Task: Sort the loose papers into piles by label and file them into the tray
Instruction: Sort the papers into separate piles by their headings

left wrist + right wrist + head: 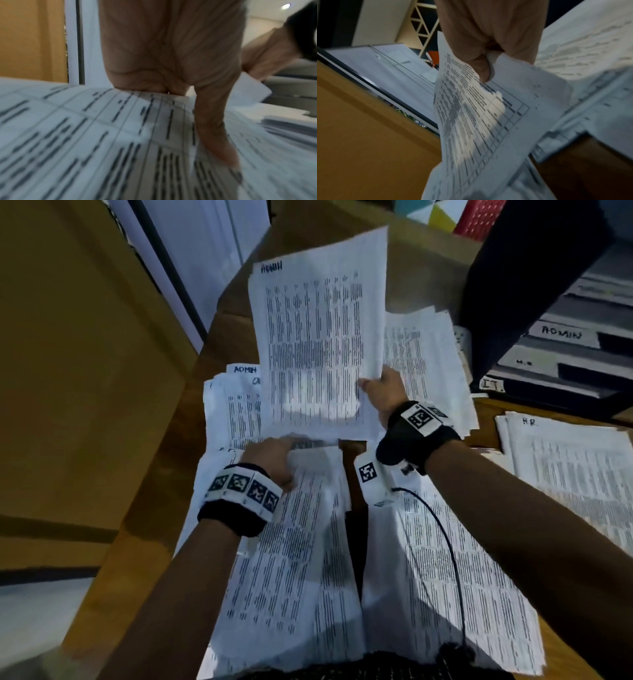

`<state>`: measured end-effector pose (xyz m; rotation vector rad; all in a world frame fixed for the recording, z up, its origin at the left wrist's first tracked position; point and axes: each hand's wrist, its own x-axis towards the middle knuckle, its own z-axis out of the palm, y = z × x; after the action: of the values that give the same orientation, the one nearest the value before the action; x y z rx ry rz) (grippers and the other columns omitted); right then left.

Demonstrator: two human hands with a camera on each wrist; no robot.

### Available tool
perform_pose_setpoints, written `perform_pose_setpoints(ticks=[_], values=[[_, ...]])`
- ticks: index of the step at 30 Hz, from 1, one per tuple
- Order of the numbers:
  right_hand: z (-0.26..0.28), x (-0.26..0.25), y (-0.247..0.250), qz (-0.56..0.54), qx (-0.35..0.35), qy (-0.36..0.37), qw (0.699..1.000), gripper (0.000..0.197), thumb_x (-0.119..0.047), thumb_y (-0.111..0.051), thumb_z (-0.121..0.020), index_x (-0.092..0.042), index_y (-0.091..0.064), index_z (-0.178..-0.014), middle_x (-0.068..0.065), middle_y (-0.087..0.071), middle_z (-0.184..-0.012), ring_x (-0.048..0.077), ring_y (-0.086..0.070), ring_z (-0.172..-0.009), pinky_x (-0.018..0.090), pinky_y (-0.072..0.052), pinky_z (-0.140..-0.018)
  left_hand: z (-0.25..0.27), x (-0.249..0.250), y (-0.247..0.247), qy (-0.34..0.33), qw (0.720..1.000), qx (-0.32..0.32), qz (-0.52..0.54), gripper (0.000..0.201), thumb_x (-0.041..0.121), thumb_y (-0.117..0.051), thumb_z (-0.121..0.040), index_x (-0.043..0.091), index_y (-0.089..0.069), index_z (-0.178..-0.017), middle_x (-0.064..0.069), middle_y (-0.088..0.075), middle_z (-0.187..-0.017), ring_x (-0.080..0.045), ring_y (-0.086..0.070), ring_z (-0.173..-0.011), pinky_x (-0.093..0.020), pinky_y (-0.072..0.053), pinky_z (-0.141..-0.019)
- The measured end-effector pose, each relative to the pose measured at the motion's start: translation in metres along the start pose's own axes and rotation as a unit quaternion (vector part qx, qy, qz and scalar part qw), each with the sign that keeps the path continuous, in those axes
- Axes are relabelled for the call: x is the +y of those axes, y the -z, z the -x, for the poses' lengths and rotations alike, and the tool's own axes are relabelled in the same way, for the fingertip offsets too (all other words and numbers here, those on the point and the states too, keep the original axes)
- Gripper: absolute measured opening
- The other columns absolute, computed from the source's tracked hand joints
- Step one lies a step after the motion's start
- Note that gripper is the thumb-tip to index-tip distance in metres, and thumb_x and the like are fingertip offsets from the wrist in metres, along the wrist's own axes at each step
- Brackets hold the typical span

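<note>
We have a sheet headed ADMIN (318, 337) raised above the desk (486, 426), pinched at its lower right edge by our right hand (385, 392). Behind and under it lies a pile headed ADMIN (233, 402), and to its right a second pile (428, 364). Nearest to us two spreads of papers lie side by side: our left hand (270, 460) rests on the far end of the left spread (284, 570), and the right spread (445, 577) lies beside it. Far right lies the HR pile (575, 467), and behind it stands the tray (561, 350), its shelves stacked one above another.
</note>
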<state>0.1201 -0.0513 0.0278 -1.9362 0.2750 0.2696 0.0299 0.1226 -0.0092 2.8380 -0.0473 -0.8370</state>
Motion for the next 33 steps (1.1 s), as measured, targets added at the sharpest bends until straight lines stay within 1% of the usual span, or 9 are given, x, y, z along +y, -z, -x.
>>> perform_pose_setpoints(ticks=[5, 7, 10, 16, 19, 22, 27, 30, 33], values=[[0.016, 0.031, -0.015, 0.019, -0.096, -0.068, 0.993, 0.028, 0.004, -0.043, -0.091, 0.008, -0.049, -0.119, 0.010, -0.051, -0.084, 0.020, -0.049, -0.076, 0.023, -0.042, -0.062, 0.017, -0.013, 0.015, -0.048, 0.991, 0.006, 0.124, 0.045, 0.022, -0.070, -0.080, 0.012, -0.055, -0.122, -0.009, -0.055, -0.128, -0.026, -0.051, -0.115, -0.034, -0.038, -0.098], [0.022, 0.045, -0.021, 0.034, -0.132, -0.104, 0.985, 0.028, 0.005, -0.043, -0.090, 0.012, -0.052, -0.115, 0.018, -0.059, -0.099, 0.029, -0.057, -0.090, 0.033, -0.050, -0.078, 0.023, -0.021, 0.021, -0.041, 0.982, 0.037, 0.181, 0.051, 0.024, -0.071, -0.079, 0.011, -0.055, -0.126, -0.008, -0.055, -0.129, -0.025, -0.051, -0.116, -0.037, -0.037, -0.104], [0.036, 0.057, -0.031, 0.057, -0.184, -0.159, 0.968, 0.034, 0.005, -0.042, -0.089, 0.010, -0.051, -0.121, 0.028, -0.053, -0.125, 0.039, -0.052, -0.116, 0.048, -0.042, -0.101, 0.021, -0.026, 0.024, -0.012, 0.973, 0.060, 0.222, 0.046, 0.023, -0.069, -0.081, 0.009, -0.058, -0.124, -0.008, -0.057, -0.128, -0.023, -0.052, -0.114, -0.039, -0.037, -0.105], [0.059, 0.057, -0.038, -0.022, -0.212, -0.188, 0.959, 0.051, -0.030, -0.036, -0.100, 0.003, -0.033, -0.139, 0.016, -0.033, -0.146, 0.031, -0.031, -0.135, 0.040, -0.026, -0.111, 0.006, -0.021, 0.007, 0.030, 0.988, 0.043, 0.144, 0.045, 0.031, -0.057, -0.089, 0.014, -0.049, -0.130, -0.009, -0.048, -0.138, -0.026, -0.042, -0.127, -0.042, -0.028, -0.110], [0.063, 0.052, -0.023, -0.051, -0.174, -0.099, 0.978, 0.029, -0.024, -0.038, -0.099, -0.005, -0.051, -0.115, 0.007, -0.054, -0.109, 0.022, -0.051, -0.102, 0.033, -0.038, -0.090, 0.001, -0.015, 0.001, 0.055, 0.990, 0.064, 0.109, 0.041, 0.029, -0.060, -0.087, 0.018, -0.050, -0.125, -0.008, -0.047, -0.133, -0.026, -0.039, -0.126, -0.045, -0.023, -0.111], [0.062, 0.051, 0.004, -0.095, -0.099, -0.052, 0.989, 0.014, -0.011, -0.044, -0.096, -0.013, -0.045, -0.082, 0.006, -0.053, -0.074, 0.016, -0.051, -0.060, 0.025, -0.042, -0.057, -0.002, -0.006, -0.006, 0.072, 0.983, 0.109, 0.132, 0.043, 0.025, -0.064, -0.084, 0.020, -0.047, -0.123, -0.009, -0.043, -0.132, -0.027, -0.036, -0.126, -0.048, -0.022, -0.111], [0.069, 0.066, 0.065, -0.099, -0.021, -0.002, 0.995, 0.021, 0.000, -0.046, -0.091, -0.014, -0.049, -0.076, 0.006, -0.056, -0.069, 0.016, -0.053, -0.058, 0.017, -0.043, -0.052, 0.001, 0.043, -0.009, -0.008, 0.964, 0.172, 0.205, 0.034, 0.019, -0.057, -0.087, 0.013, -0.052, -0.120, -0.009, -0.048, -0.129, -0.025, -0.045, -0.119, -0.041, -0.036, -0.103], [0.076, 0.090, 0.086, 0.076, -0.035, 0.051, 0.995, 0.014, -0.003, -0.048, -0.091, -0.010, -0.051, -0.079, 0.007, -0.057, -0.075, 0.016, -0.053, -0.066, 0.017, -0.044, -0.059, -0.002, 0.080, -0.018, -0.070, 0.948, 0.175, 0.256, 0.031, 0.022, -0.049, -0.086, 0.009, -0.058, -0.113, -0.011, -0.054, -0.121, -0.025, -0.050, -0.114, -0.037, -0.040, -0.100], [0.084, 0.110, 0.096, 0.284, -0.082, 0.066, 0.953, 0.009, -0.008, -0.048, -0.090, -0.011, -0.056, -0.086, 0.007, -0.060, -0.085, 0.020, -0.055, -0.077, 0.023, -0.040, -0.064, -0.007, 0.110, -0.029, -0.087, 0.972, 0.126, 0.181, 0.054, 0.023, -0.056, -0.088, 0.009, -0.038, -0.137, -0.007, -0.034, -0.146, -0.022, -0.029, -0.136, -0.037, -0.025, -0.111]])
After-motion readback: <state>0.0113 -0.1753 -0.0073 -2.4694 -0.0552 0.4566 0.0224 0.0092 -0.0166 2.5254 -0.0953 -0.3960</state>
